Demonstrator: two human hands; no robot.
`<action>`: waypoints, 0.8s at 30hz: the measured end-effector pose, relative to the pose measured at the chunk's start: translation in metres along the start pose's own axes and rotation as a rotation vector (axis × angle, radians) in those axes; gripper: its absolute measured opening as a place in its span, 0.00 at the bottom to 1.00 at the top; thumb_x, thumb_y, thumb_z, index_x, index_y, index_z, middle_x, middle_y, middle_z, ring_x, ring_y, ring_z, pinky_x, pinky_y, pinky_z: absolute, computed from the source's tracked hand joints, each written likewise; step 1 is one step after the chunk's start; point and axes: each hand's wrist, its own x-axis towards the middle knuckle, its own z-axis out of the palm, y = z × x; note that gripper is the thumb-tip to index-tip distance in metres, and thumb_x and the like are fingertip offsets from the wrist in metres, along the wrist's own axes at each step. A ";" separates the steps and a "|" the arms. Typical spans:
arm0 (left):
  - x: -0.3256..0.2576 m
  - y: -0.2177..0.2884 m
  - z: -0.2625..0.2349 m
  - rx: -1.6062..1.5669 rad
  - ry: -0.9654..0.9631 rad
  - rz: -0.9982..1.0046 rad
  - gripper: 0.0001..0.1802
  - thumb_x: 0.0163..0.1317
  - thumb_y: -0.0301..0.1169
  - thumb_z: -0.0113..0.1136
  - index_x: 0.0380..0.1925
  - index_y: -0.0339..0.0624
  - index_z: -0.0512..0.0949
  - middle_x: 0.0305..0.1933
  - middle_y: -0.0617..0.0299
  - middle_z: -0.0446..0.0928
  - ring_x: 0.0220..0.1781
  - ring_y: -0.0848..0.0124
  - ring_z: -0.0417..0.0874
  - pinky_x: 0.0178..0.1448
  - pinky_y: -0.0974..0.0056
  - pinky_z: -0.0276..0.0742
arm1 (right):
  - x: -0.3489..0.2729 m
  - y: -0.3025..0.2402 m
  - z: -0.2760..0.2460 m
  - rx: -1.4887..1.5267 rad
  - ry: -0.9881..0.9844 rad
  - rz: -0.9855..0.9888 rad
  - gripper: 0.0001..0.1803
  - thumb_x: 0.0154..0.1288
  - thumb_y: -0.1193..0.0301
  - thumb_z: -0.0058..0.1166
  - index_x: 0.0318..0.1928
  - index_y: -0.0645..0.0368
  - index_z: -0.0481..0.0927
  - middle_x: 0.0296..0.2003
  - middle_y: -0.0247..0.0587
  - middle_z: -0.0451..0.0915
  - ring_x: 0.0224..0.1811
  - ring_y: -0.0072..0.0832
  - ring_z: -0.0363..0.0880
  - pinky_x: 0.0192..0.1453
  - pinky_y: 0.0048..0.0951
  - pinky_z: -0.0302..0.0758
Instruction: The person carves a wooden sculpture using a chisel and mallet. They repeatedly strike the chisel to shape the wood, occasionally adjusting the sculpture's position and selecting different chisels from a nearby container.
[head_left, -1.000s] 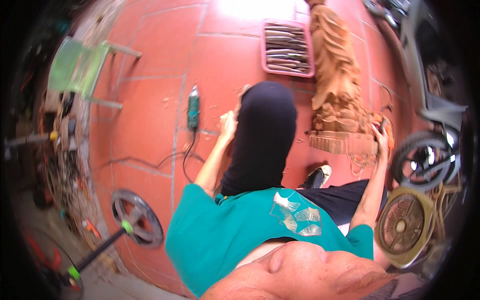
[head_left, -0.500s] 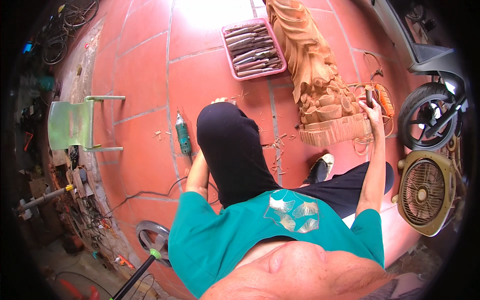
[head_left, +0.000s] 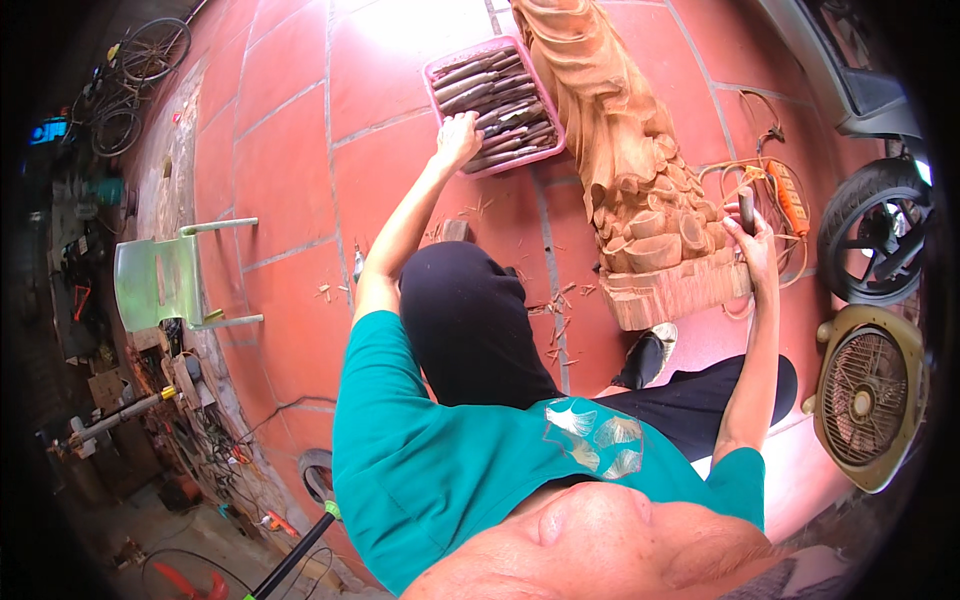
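Left hand (head_left: 458, 137): arm stretched forward, fingers spread and curled down onto the near edge of the pink tray (head_left: 437, 72), touching the tools inside. Whether a tool is actually pinched cannot be told.

Pink tray: shallow, rectangular, on the red tiled floor (head_left: 280, 150) directly under the left hand. Holds a packed row of dark-handled carving chisels (head_left: 500, 100) lying side by side.

Right hand (head_left: 755, 240): raised beside the carving, fingers wrapped firmly around a dark tool handle (head_left: 746, 208) that stands upright out of the fist.

Wooden carving (head_left: 620, 150): tall, pale orange-brown figure lying tilted on the floor between the two hands, its blocky base (head_left: 680, 290) just left of the right hand, its upper part just right of the tray.

Orange power tool (head_left: 790, 195) with coiled cord: on the floor just beyond the right hand.

Box fan (head_left: 868, 395): lying flat, near the right elbow.

Motorbike wheel (head_left: 875, 240): right of the right hand.

Green plastic chair (head_left: 160, 285): tipped on its side, well left of the left hand.

Wood chips (head_left: 555, 305): scattered on the floor between the person's knee and the carving base.
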 end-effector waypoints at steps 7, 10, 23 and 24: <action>0.011 0.014 0.013 0.056 0.006 -0.068 0.33 0.55 0.44 0.73 0.61 0.49 0.77 0.56 0.48 0.76 0.63 0.47 0.73 0.66 0.41 0.71 | -0.006 -0.002 0.004 0.093 -0.001 0.028 0.13 0.69 0.70 0.65 0.52 0.57 0.83 0.37 0.24 0.81 0.41 0.12 0.76 0.46 0.19 0.73; 0.015 0.002 0.008 -0.054 -0.039 -0.060 0.32 0.52 0.43 0.76 0.57 0.49 0.77 0.54 0.49 0.77 0.62 0.48 0.73 0.65 0.41 0.70 | -0.004 0.001 0.002 0.059 -0.010 0.047 0.13 0.69 0.71 0.64 0.53 0.57 0.83 0.40 0.27 0.83 0.43 0.14 0.78 0.48 0.20 0.73; 0.017 -0.007 0.008 -0.069 0.269 0.125 0.28 0.53 0.35 0.75 0.56 0.50 0.80 0.52 0.51 0.79 0.58 0.49 0.76 0.60 0.45 0.74 | -0.003 -0.004 0.006 0.031 0.001 0.009 0.12 0.70 0.71 0.64 0.51 0.57 0.82 0.35 0.23 0.79 0.38 0.12 0.74 0.44 0.20 0.72; 0.019 -0.007 0.008 -0.090 0.345 0.143 0.30 0.53 0.34 0.74 0.58 0.49 0.79 0.54 0.51 0.79 0.60 0.49 0.76 0.62 0.45 0.74 | -0.003 -0.003 0.006 0.032 0.007 -0.011 0.12 0.70 0.71 0.64 0.51 0.57 0.82 0.35 0.23 0.79 0.37 0.12 0.74 0.43 0.20 0.72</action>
